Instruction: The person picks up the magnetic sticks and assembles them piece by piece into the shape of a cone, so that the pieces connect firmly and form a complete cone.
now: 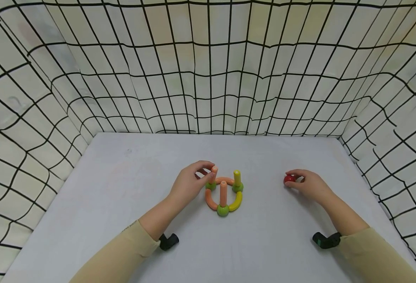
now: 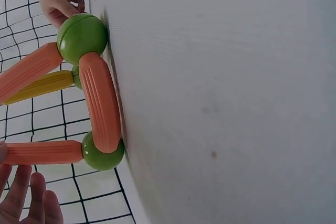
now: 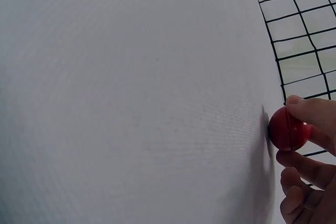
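Observation:
A ring of curved orange rods [image 1: 210, 199] and a curved yellow rod [image 1: 236, 201], joined by green balls [image 1: 223, 210], lies on the white table. Upright on the balls stand an orange rod [image 1: 223, 192], a yellow rod [image 1: 237, 177] and another orange rod [image 2: 44, 152] at the left. My left hand [image 1: 190, 180] pinches that left orange rod near its top, while the rod's foot meets a green ball [image 2: 103, 151]. Well to the right of the ring, my right hand [image 1: 309, 184] holds a red ball [image 3: 289, 129] between thumb and fingers, at the table surface.
Black netting [image 1: 209, 74] over white walls encloses the back and sides of the white table [image 1: 264, 243]. A black wrist device [image 1: 169, 241] sits at the left sleeve and another black device [image 1: 326, 240] at the right sleeve.

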Available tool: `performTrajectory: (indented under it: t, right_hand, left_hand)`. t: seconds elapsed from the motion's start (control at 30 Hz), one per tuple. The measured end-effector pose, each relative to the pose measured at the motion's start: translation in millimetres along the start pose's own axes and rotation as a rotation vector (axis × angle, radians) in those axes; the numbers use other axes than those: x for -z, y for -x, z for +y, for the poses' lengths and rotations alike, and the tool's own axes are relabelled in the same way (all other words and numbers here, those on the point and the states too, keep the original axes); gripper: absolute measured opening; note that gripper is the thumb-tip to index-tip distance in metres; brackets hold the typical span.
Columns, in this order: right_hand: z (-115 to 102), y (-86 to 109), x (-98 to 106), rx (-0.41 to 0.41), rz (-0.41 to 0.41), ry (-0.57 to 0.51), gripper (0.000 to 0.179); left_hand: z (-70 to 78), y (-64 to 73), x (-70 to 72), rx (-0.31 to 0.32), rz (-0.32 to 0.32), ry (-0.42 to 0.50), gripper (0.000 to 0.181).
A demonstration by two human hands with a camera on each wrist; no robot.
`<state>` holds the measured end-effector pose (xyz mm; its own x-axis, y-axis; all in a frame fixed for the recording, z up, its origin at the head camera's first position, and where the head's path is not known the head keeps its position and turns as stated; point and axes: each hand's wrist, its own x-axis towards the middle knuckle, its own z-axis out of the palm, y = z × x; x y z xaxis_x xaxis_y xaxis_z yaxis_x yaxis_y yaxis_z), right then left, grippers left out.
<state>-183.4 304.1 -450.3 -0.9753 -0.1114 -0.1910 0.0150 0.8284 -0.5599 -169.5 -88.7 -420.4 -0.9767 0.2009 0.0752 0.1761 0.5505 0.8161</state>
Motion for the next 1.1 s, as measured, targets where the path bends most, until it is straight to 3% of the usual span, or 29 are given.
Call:
performTrajectory:
  t: [0.3,0.6,0.8,1.1]
  right_hand:
    - [-5,0.9,2,0.007,-0.004,-0.022,0.049]
    - [-21,2.9,4,0.030,0.042,-0.055,0.053]
    - [-34,5.2,2,0.067,0.101,-0.113,0.060]
    - [-64,7.3,-5,0.159,0.204,-0.165,0.051]
  left_hand:
    - [0.5,0.5,0.6,0.002,-0.001,-0.001,0.025]
    - [0.0,0.4,0.0,-0.012,0.002,-0.006,0.024]
    - [-0.1,0.4,-0.3,-0.012,0.002,-0.009,0.024]
    - [1.2,0.8,0.1,-0.014,-0.004,-0.001,0.025]
